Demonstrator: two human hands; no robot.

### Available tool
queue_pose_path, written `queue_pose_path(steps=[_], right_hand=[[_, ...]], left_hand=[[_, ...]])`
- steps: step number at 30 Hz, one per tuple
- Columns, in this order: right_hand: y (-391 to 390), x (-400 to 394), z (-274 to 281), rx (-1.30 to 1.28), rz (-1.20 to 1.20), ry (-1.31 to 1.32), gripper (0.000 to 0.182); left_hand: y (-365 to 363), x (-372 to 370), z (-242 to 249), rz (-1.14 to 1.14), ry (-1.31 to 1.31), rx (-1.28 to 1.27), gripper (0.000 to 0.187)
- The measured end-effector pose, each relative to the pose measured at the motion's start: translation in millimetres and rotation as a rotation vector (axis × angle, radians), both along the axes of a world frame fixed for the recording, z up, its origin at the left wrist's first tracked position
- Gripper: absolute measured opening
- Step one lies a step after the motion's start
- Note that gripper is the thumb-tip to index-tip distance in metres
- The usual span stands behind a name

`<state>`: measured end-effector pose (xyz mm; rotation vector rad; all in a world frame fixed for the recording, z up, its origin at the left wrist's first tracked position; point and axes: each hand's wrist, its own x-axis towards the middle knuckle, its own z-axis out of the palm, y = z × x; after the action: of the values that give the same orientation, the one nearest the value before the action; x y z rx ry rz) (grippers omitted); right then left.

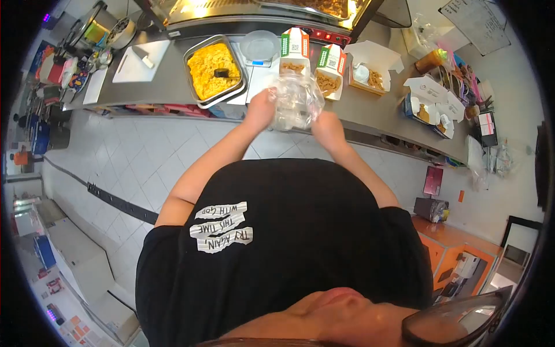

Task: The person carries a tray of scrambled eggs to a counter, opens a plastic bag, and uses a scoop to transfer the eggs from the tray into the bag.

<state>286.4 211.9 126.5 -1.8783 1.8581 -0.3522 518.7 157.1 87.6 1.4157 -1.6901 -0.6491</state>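
Head view, left hand: the left hand (262,109), upper centre of the frame, curls its fingers against the left edge of the clear plastic (296,107).
Right hand: the right hand (328,126), just right of upper centre, is at the lower right edge of the plastic; its fingertips are hidden, so I cannot tell how they grip.
Clear plastic: crumpled and see-through, it spans the gap between both hands, in front of the counter's edge.
Cartons: above the plastic, the green-patterned carton (295,47) is upright with food in its lower opening; right of it stands a green-and-orange carton (331,60), also with food.
Tray: left of the cartons, a metal tray (186,65) holds yellow food (210,65) and a black utensil (221,73).
Scale area: a round translucent container (259,45) is between tray and cartons.
Right of the frame: an open white box (378,53) with a cup (361,73) and food; further right, blue boxes (411,107).
Upper left: a white cutting board (128,70) bears a knife (140,54).
Top: a lit display case (254,17).
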Motion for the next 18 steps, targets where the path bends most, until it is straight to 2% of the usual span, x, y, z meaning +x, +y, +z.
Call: queue_pose_path(steps=[2, 3, 4, 6, 7, 10, 12, 14, 17, 18], right_hand=[[-11.7, -19.5, 6.6, -0.010, -0.088, 0.093, 0.049], [-23.0, -57.2, -4.6, -0.012, -0.215, 0.114, 0.050], [-22.3, -72.8, 1.2, -0.013, -0.341, 0.143, 0.050], [-27.4, -73.4, 4.6, -0.156, -0.424, 0.179, 0.051], [-14.5, -62.3, 7.7, -0.201, -0.473, 0.188, 0.052], [6.6, -28.8, 41.3, 0.102, -0.530, 0.065, 0.045], [26.8, 6.8, 26.8, 0.035, -0.549, 0.147, 0.054], [29.1, 76.0, 41.4, -0.463, -0.390, 0.209, 0.067], [6.9, 157.0, 53.4, -0.588, -0.349, 0.090, 0.052], [4.6, 155.9, 52.0, -0.429, -0.442, 0.066, 0.048]], left_hand=[[-21.0, 5.5, 19.1, -0.080, -0.052, -0.015, 0.029], [-47.1, 28.2, 34.6, -0.054, -0.020, 0.168, 0.027], [-58.1, 31.0, 27.1, -0.215, -0.361, 0.202, 0.024], [-75.7, 40.0, 16.4, -0.199, -0.355, 0.038, 0.025], [-78.3, 44.4, 23.3, -0.218, -0.355, 0.016, 0.024], [-98.8, 49.1, 70.5, -0.328, -0.409, -0.009, 0.023], [-110.8, 53.2, 91.7, -0.426, -0.528, 0.050, 0.023], [-106.5, 51.5, 95.2, -0.571, -0.507, -0.066, 0.019], [-72.1, 41.8, 126.5, -0.845, -0.498, -0.216, 0.015], [-64.2, 44.0, 135.2, -0.930, -0.511, -0.260, 0.014]])
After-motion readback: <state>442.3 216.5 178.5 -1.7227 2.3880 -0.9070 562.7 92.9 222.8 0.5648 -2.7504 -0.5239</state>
